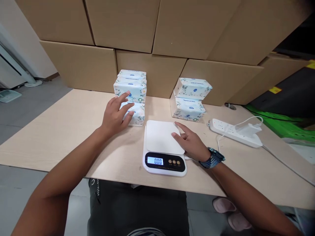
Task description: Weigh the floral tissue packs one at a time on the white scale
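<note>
beside the tissue packs (136, 94), the left hand (115, 113) spreads wide. the open right hand (193, 143) should not press the scale (161, 138).

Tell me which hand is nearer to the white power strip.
Right. The right hand is at the right edge of the scale, left of the power strip. The left hand is at the left stack of tissue packs, much farther from the strip.

Lighting is bright and diffuse, with soft shadows on the worktop (73, 131) beside the scale (163, 139). Its backlit display (155, 161) reads clearly. Upper right corner dark; wide-angle stretching toward edges.
</note>
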The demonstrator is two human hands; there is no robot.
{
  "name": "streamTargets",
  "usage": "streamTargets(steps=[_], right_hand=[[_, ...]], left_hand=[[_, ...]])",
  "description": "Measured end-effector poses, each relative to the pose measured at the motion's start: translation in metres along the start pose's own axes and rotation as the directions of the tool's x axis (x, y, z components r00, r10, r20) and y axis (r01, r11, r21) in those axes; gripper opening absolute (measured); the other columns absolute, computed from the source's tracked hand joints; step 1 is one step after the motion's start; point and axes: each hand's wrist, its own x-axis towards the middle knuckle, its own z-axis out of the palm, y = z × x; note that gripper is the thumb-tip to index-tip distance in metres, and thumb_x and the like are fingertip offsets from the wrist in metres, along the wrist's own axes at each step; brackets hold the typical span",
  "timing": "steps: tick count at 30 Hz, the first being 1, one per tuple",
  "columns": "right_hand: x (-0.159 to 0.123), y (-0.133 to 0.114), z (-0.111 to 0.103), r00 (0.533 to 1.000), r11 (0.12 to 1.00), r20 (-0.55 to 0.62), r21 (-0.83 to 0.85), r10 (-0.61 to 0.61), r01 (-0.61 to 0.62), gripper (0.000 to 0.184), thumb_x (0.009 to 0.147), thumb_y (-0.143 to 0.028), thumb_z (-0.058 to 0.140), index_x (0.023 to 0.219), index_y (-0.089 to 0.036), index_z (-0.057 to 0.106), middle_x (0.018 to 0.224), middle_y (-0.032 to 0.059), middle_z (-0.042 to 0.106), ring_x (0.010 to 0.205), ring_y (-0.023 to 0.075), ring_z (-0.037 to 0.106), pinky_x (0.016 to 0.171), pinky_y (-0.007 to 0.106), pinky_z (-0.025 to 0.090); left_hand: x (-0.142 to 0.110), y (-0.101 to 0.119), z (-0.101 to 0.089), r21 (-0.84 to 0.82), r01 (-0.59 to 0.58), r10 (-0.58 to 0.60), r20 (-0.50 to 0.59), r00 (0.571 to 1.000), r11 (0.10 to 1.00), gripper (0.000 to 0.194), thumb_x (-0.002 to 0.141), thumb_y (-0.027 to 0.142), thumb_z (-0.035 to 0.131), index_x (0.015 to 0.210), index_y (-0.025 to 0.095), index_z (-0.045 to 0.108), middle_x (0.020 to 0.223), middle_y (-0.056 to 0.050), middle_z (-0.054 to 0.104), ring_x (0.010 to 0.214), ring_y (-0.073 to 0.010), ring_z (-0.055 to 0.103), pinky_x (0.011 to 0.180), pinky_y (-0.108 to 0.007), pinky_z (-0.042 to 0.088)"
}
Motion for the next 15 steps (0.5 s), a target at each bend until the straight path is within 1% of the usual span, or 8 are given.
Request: streamTargets(steps=[3,5,7,9,10,11,13,15], right_hand=[[0.000,0.000,0.000,1.000,1.000,0.010,0.027,0.006,-0.006,0.090,0.094,-0.063,0.062,0.170,-0.018,0.046,0.056,-0.0068,0.051,0.054,0.0176,0.050,0.053,0.029,0.040],[0.001,0.001,0.000,1.000,0.999,0.008,0.040,-0.009,0.009,0.089,0.094,-0.062,0.063,0.169,-0.018,0.047,0.055,-0.0082,0.046,0.054,0.0162,0.045,0.054,0.029,0.038],[0.002,0.002,0.000,0.999,0.999,0.002,0.040,-0.033,0.033,0.086,0.094,-0.061,0.062,0.168,-0.018,0.049,0.055,-0.0091,0.041,0.055,0.0150,0.041,0.056,0.028,0.035],[0.003,0.003,0.000,0.999,0.998,-0.008,0.040,-0.051,0.051,0.084,0.094,-0.060,0.062,0.167,-0.018,0.052,0.056,-0.0094,0.039,0.056,0.0145,0.038,0.057,0.029,0.034],[0.004,0.003,0.000,0.998,0.997,-0.012,0.043,-0.056,0.056,0.084,0.094,-0.059,0.062,0.166,-0.018,0.053,0.057,-0.0094,0.038,0.056,0.0144,0.038,0.057,0.029,0.033],[0.004,0.003,0.000,0.998,0.997,-0.012,0.045,-0.059,0.059,0.084,0.094,-0.059,0.062,0.166,-0.017,0.053,0.056,-0.0095,0.038,0.056,0.0143,0.037,0.057,0.029,0.033],[0.004,0.003,0.000,0.998,0.997,-0.006,0.052,-0.057,0.058,0.084,0.094,-0.060,0.062,0.166,-0.016,0.054,0.056,-0.0097,0.037,0.056,0.0142,0.037,0.058,0.030,0.033],[0.003,0.005,0.001,0.999,0.997,0.006,0.063,-0.052,0.052,0.085,0.094,-0.061,0.062,0.165,-0.016,0.055,0.056,-0.0094,0.039,0.056,0.0143,0.037,0.058,0.031,0.034]], left_hand=[[0.001,0.000,0.000,0.016,-0.002,0.002,0.032,0.999,1.000,0.024,0.100,0.046,0.066,0.117,0.034,0.079,0.176,-0.002,0.050,0.150,-0.0334,0.057,0.141,-0.047,0.017],[0.001,0.001,0.002,0.046,-0.013,0.010,0.070,0.998,0.999,0.025,0.100,0.045,0.066,0.117,0.033,0.079,0.173,-0.002,0.053,0.152,-0.0328,0.055,0.141,-0.048,0.016],[0.003,-0.001,0.005,0.072,-0.029,0.021,0.110,0.994,0.997,0.025,0.099,0.044,0.066,0.115,0.032,0.080,0.163,-0.004,0.065,0.149,-0.0327,0.059,0.142,-0.048,0.015],[0.004,-0.004,0.008,0.103,-0.043,0.028,0.144,0.989,0.994,0.027,0.100,0.046,0.063,0.114,0.032,0.081,0.146,-0.007,0.077,0.142,-0.0326,0.065,0.142,-0.049,0.014],[0.005,-0.007,0.009,0.129,-0.055,0.034,0.158,0.987,0.990,0.029,0.101,0.047,0.061,0.116,0.031,0.081,0.140,-0.008,0.079,0.138,-0.0326,0.068,0.142,-0.050,0.015],[0.005,-0.010,0.010,0.168,-0.076,0.048,0.167,0.985,0.983,0.034,0.102,0.049,0.057,0.119,0.030,0.080,0.138,-0.009,0.080,0.136,-0.0329,0.069,0.142,-0.052,0.016],[0.007,-0.015,0.009,0.275,-0.139,0.091,0.178,0.980,0.951,0.045,0.103,0.053,0.049,0.128,0.028,0.077,0.145,-0.010,0.077,0.137,-0.0339,0.069,0.140,-0.056,0.020],[0.009,-0.018,0.004,0.377,-0.189,0.138,0.160,0.977,0.907,0.056,0.105,0.058,0.040,0.136,0.025,0.073,0.152,-0.011,0.073,0.139,-0.0343,0.069,0.138,-0.058,0.024]])
